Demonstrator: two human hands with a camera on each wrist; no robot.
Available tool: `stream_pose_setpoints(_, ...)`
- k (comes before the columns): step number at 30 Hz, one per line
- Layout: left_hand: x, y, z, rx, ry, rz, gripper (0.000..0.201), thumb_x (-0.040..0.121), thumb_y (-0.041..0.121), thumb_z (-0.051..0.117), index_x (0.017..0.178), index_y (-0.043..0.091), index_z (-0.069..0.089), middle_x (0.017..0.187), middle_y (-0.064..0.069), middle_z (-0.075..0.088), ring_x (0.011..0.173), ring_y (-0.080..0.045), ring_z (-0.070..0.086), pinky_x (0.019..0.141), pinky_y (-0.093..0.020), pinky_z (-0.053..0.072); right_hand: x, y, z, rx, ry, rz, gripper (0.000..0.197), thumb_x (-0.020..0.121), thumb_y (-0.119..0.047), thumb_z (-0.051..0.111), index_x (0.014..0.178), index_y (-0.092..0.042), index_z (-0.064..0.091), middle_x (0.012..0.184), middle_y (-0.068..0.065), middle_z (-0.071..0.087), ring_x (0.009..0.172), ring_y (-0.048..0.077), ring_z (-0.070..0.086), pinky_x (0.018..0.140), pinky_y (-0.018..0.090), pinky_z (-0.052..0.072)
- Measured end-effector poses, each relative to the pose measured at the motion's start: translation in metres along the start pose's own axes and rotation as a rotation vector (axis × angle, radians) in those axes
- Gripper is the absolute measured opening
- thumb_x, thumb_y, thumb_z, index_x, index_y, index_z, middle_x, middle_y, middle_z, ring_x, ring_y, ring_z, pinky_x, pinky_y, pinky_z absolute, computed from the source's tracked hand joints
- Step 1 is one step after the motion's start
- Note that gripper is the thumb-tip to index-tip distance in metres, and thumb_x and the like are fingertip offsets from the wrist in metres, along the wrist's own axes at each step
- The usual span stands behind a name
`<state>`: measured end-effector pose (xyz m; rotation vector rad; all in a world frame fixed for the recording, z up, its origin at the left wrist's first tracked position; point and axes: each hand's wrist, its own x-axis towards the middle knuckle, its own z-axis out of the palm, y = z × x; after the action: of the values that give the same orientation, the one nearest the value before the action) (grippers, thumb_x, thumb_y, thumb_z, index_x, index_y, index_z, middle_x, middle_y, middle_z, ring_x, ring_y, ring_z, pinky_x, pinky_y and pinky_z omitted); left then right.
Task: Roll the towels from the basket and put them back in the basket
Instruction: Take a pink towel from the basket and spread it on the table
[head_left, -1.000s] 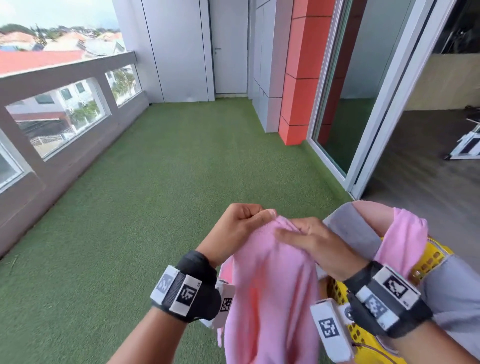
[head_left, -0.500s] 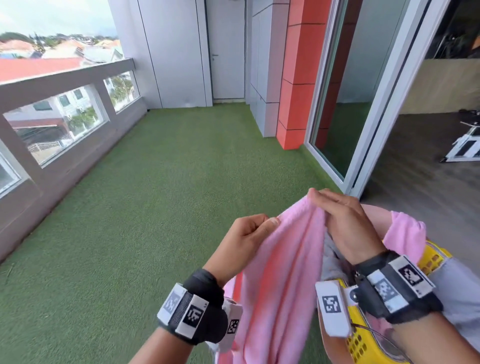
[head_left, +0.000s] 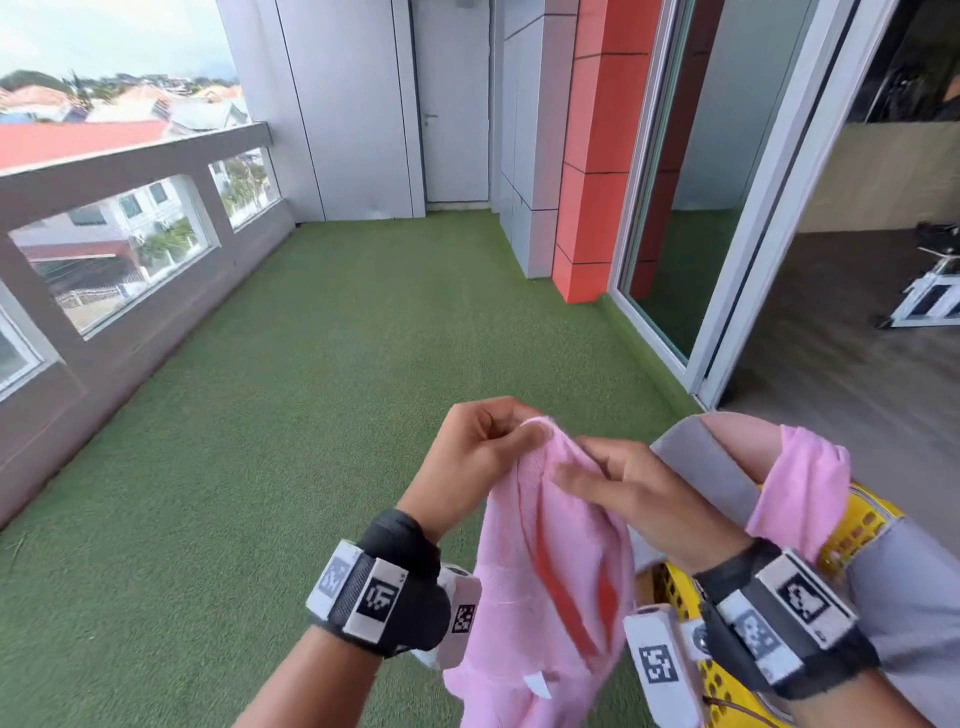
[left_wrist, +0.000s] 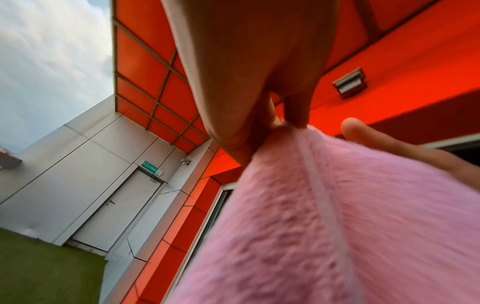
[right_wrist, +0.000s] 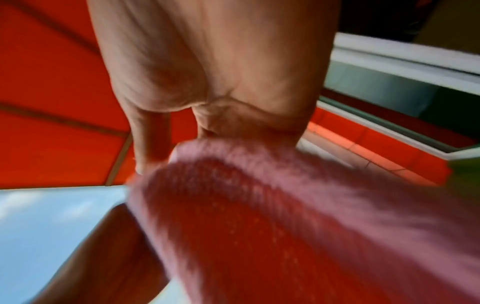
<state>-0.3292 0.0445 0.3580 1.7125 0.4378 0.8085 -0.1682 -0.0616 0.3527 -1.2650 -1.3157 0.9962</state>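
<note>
Green turf (head_left: 311, 415) | yellow basket (head_left: 670, 587) behind hanging pink towel (head_left: 545, 545)

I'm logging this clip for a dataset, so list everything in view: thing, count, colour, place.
pink towel: one, pink with a red stripe, held up in front of the person, hanging down unrolled
second towel: one, pink, draped over the basket's edge at right
basket: one, yellow, perforated, at lower right, mostly hidden
grey cloth: grey, beside the basket; what it is cannot be told
artificial grass: green, covers the balcony floor
railing: one, grey-brown, along the left
door: one, white, at the far end
pillar: one, red
wrist bands: two, black with markers
left hand: pinches the pink towel's top corner
right hand: on the top edge; grip blurred
</note>
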Motion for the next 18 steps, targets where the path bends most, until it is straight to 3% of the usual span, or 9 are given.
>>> stream_pose_setpoints(2,0.001,-0.001,0.001,0.016,-0.042,-0.014,0.017,0.087,0.022,0.067,0.087,0.005,0.069,0.076,-0.014,0.062,0.072,-0.018,0.048,0.065,-0.037,0.035,0.002,-0.003,-0.002,-0.017,0.032,-0.051,0.062,0.076,-0.054,0.071,0.093,0.005,0.063,0.082,0.010,0.051,0.078,0.019,0.043,0.068,0.038,0.031)
stream_pose_setpoints(4,-0.002,-0.005,0.001,0.055,-0.074,-0.039,0.020,0.086,0.026,0.068,0.090,0.006,0.070,0.078,-0.019,0.065,0.073,-0.018,0.047,0.066,-0.037,0.033,0.008,-0.010,-0.016,0.116,0.169,-0.092,0.067,0.075,-0.050,0.074,0.085,0.013,0.055,0.080,0.011,0.045,0.077,0.022,0.038,0.070,0.041,0.027)
stream_pose_setpoints(6,-0.003,-0.003,-0.001,0.032,-0.044,-0.046,0.017,0.089,0.021,0.067,0.091,0.004,0.070,0.078,-0.015,0.065,0.072,-0.018,0.051,0.066,-0.036,0.036,0.010,-0.011,-0.022,0.231,0.248,-0.103,0.048,0.078,-0.043,0.074,0.082,0.003,0.059,0.080,0.010,0.048,0.080,0.022,0.042,0.076,0.041,0.030)
stream_pose_setpoints(8,0.000,0.004,-0.002,0.006,0.018,-0.012,0.013,0.090,0.011,0.065,0.089,-0.001,0.070,0.080,-0.012,0.066,0.074,-0.017,0.056,0.068,-0.034,0.042,0.010,-0.006,-0.008,0.147,0.139,-0.082,0.045,0.079,-0.043,0.072,0.091,-0.001,0.064,0.085,0.010,0.056,0.084,0.021,0.049,0.078,0.038,0.035)
stream_pose_setpoints(10,0.004,0.007,-0.002,0.021,0.035,0.018,0.010,0.089,0.010,0.066,0.088,0.000,0.070,0.080,-0.013,0.069,0.074,-0.016,0.058,0.069,-0.033,0.045,0.007,-0.002,0.004,0.026,0.019,-0.045,0.052,0.077,-0.046,0.072,0.087,0.004,0.061,0.078,0.009,0.053,0.075,0.019,0.046,0.065,0.034,0.034)
stream_pose_setpoints(12,0.004,0.002,-0.002,0.069,0.020,0.007,0.016,0.084,0.022,0.070,0.088,0.007,0.071,0.082,-0.020,0.070,0.072,-0.018,0.055,0.064,-0.043,0.046,0.009,-0.007,-0.006,0.052,0.126,-0.076,0.059,0.078,-0.045,0.071,0.076,0.011,0.051,0.072,0.011,0.044,0.069,0.021,0.036,0.057,0.032,0.026)
stream_pose_setpoints(14,0.001,-0.005,-0.006,0.120,0.018,-0.019,0.023,0.082,0.034,0.070,0.087,0.012,0.072,0.084,-0.024,0.068,0.071,-0.021,0.054,0.062,-0.054,0.047,0.012,-0.009,-0.024,0.216,0.309,-0.093,0.067,0.077,-0.044,0.075,0.077,0.015,0.043,0.076,0.013,0.042,0.074,0.024,0.035,0.061,0.034,0.024)
stream_pose_setpoints(16,0.000,-0.006,-0.009,0.095,0.030,0.001,0.020,0.084,0.030,0.069,0.087,0.010,0.073,0.084,-0.026,0.067,0.071,-0.023,0.056,0.063,-0.052,0.047,0.010,-0.007,-0.026,0.224,0.390,-0.100,0.053,0.077,-0.042,0.075,0.078,0.006,0.054,0.075,0.011,0.046,0.076,0.024,0.039,0.068,0.034,0.029)
stream_pose_setpoints(18,0.004,-0.003,-0.009,0.066,0.046,0.042,0.014,0.086,0.021,0.068,0.086,0.008,0.073,0.084,-0.024,0.068,0.071,-0.021,0.058,0.067,-0.040,0.047,0.004,-0.002,-0.010,0.068,0.236,-0.081,0.028,0.080,-0.038,0.071,0.080,-0.011,0.065,0.072,0.001,0.054,0.072,0.016,0.048,0.067,0.027,0.036)
